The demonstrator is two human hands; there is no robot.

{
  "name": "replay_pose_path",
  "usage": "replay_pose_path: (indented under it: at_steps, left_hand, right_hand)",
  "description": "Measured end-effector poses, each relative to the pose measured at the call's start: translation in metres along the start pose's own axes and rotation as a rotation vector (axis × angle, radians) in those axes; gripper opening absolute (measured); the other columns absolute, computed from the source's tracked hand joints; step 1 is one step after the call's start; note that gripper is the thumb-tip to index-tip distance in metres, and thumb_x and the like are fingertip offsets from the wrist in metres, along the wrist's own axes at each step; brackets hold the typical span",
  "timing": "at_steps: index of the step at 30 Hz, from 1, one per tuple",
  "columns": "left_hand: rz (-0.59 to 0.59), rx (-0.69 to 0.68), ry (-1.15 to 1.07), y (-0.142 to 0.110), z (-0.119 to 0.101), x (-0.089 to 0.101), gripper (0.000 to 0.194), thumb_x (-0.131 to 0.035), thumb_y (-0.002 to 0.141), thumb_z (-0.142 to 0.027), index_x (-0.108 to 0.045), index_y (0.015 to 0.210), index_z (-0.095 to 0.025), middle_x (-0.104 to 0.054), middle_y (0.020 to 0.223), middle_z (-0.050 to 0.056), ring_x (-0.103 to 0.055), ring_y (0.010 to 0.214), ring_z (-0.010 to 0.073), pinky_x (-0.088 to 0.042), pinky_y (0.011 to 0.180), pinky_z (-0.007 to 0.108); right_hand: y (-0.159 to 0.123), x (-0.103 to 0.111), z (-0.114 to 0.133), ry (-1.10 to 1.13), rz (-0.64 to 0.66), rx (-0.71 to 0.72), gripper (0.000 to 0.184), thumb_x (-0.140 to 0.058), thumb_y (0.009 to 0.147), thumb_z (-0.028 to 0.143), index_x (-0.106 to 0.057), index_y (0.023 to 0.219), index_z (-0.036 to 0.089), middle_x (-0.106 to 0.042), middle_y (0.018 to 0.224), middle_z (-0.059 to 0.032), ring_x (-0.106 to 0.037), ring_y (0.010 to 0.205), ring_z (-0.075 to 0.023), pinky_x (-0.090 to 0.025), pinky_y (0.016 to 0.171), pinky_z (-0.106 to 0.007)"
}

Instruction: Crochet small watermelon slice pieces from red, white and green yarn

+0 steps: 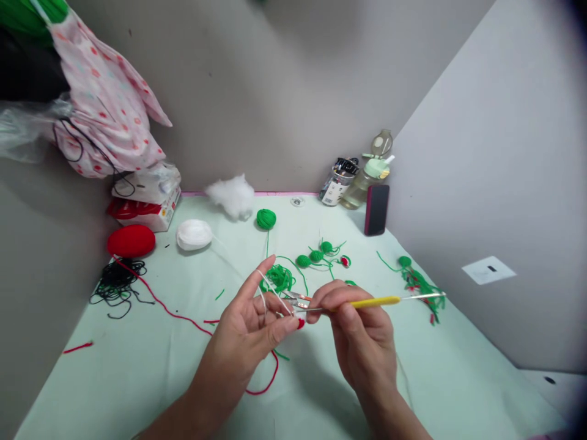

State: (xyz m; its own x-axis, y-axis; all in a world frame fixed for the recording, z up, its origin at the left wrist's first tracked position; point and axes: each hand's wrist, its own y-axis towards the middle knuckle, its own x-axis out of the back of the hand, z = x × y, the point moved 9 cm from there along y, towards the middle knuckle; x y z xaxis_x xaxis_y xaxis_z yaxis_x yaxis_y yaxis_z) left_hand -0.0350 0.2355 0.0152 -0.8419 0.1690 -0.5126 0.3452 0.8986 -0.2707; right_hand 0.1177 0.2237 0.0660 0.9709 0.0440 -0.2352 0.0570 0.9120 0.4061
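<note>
My left hand (250,330) is raised over the mint-green table cover (137,366), fingers pinched, with white yarn (266,287) looped over the index finger and a small red crocheted piece (301,323) held at the thumb tip. My right hand (355,330) grips a yellow-handled crochet hook (371,302), its metal tip pointing left into the piece at my left fingers. The white strand trails back toward a white yarn ball (194,234).
On the table lie a red yarn ball (131,241), a black thread tangle (118,282), a green yarn ball (266,218), small green crocheted balls (315,255), white stuffing (232,194), scissors (297,299), a phone (376,209), a bottle (367,180) and a jar (338,181). Walls close in on three sides.
</note>
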Motion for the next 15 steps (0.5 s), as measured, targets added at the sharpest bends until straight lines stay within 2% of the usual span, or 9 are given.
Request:
replay_pose_path:
  at_steps: [2, 3, 6, 9, 11, 12, 13, 14, 15]
  left_hand:
    - [0.01, 0.011, -0.021, -0.001, -0.001, -0.003, 0.102, -0.088, 0.085, -0.028, -0.032, 0.17, -0.027, -0.072, 0.09, 0.0, -0.071, 0.09, 0.0176, -0.053, 0.088, 0.031]
    - [0.007, 0.019, -0.011, -0.002, -0.001, -0.003, 0.103, -0.089, 0.084, -0.028, -0.031, 0.17, -0.027, -0.071, 0.089, 0.0, -0.069, 0.086, 0.0165, -0.053, 0.079, 0.027]
    - [0.004, 0.047, 0.05, -0.004, 0.0, -0.004, 0.112, -0.091, 0.082, -0.032, -0.025, 0.172, -0.028, -0.068, 0.083, -0.002, -0.056, 0.068, 0.0119, -0.036, 0.051, 0.019]
    - [0.011, 0.054, 0.075, -0.002, 0.001, -0.004, 0.117, -0.093, 0.077, -0.034, -0.025, 0.172, -0.03, -0.068, 0.082, -0.002, -0.05, 0.063, 0.0113, -0.029, 0.047, 0.019]
    - [0.021, 0.034, 0.101, 0.003, -0.004, 0.0, 0.099, -0.093, 0.076, -0.035, -0.047, 0.163, -0.028, -0.07, 0.086, 0.0, -0.052, 0.064, 0.0124, -0.032, 0.049, 0.021]
    - [0.02, 0.009, 0.141, 0.006, -0.01, 0.005, 0.081, -0.091, 0.077, -0.036, -0.062, 0.152, -0.026, -0.072, 0.087, 0.002, -0.053, 0.065, 0.0132, -0.035, 0.051, 0.022]
    - [-0.007, -0.032, 0.218, 0.009, -0.019, 0.014, 0.057, -0.088, 0.079, -0.038, -0.076, 0.133, -0.024, -0.072, 0.088, 0.003, -0.054, 0.066, 0.0139, -0.038, 0.054, 0.024]
    - [-0.062, -0.095, 0.332, 0.012, -0.033, 0.028, 0.035, -0.086, 0.081, -0.041, -0.084, 0.111, -0.023, -0.071, 0.084, 0.002, -0.055, 0.067, 0.0151, -0.04, 0.057, 0.026]
    - [-0.171, -0.18, 0.468, 0.012, -0.051, 0.047, 0.022, -0.082, 0.085, -0.044, -0.085, 0.094, -0.023, -0.071, 0.08, 0.002, -0.058, 0.071, 0.0171, -0.044, 0.063, 0.027]
  right_hand:
    - [-0.001, -0.003, 0.002, -0.038, 0.013, 0.024, 0.02, -0.064, 0.108, 0.033, -0.083, 0.105, 0.028, -0.077, 0.091, -0.0036, -0.069, 0.084, -0.0167, -0.059, 0.077, -0.03]
    - [-0.001, -0.005, 0.003, -0.072, 0.029, 0.035, 0.019, -0.064, 0.107, 0.033, -0.083, 0.106, 0.029, -0.078, 0.093, -0.0038, -0.07, 0.088, -0.0174, -0.059, 0.079, -0.031]
    - [-0.004, -0.012, 0.003, -0.16, 0.089, 0.055, 0.017, -0.068, 0.105, 0.031, -0.084, 0.109, 0.031, -0.082, 0.097, -0.004, -0.072, 0.096, -0.0192, -0.059, 0.086, -0.033]
    - [-0.002, -0.01, 0.0, -0.122, 0.055, 0.026, 0.016, -0.069, 0.104, 0.032, -0.085, 0.107, 0.031, -0.082, 0.095, -0.0044, -0.073, 0.094, -0.0199, -0.06, 0.086, -0.034]
    - [0.001, -0.005, -0.005, -0.004, 0.0, -0.048, 0.015, -0.07, 0.103, 0.035, -0.084, 0.101, 0.029, -0.08, 0.092, -0.0042, -0.072, 0.085, -0.0189, -0.059, 0.078, -0.032]
    - [0.003, -0.004, -0.009, 0.069, -0.018, -0.098, 0.015, -0.071, 0.102, 0.037, -0.083, 0.098, 0.029, -0.078, 0.089, -0.0037, -0.07, 0.079, -0.0178, -0.058, 0.073, -0.03]
    - [0.004, -0.004, -0.012, 0.141, -0.024, -0.149, 0.016, -0.072, 0.101, 0.038, -0.082, 0.095, 0.028, -0.077, 0.086, -0.0029, -0.068, 0.074, -0.0165, -0.057, 0.069, -0.029]
    - [0.005, -0.004, -0.014, 0.204, -0.02, -0.197, 0.016, -0.073, 0.1, 0.039, -0.081, 0.092, 0.028, -0.076, 0.083, -0.0021, -0.065, 0.069, -0.0154, -0.055, 0.065, -0.028]
    - [0.006, -0.006, -0.015, 0.255, -0.007, -0.235, 0.017, -0.074, 0.099, 0.04, -0.079, 0.09, 0.027, -0.074, 0.08, -0.0016, -0.063, 0.065, -0.0147, -0.053, 0.062, -0.027]
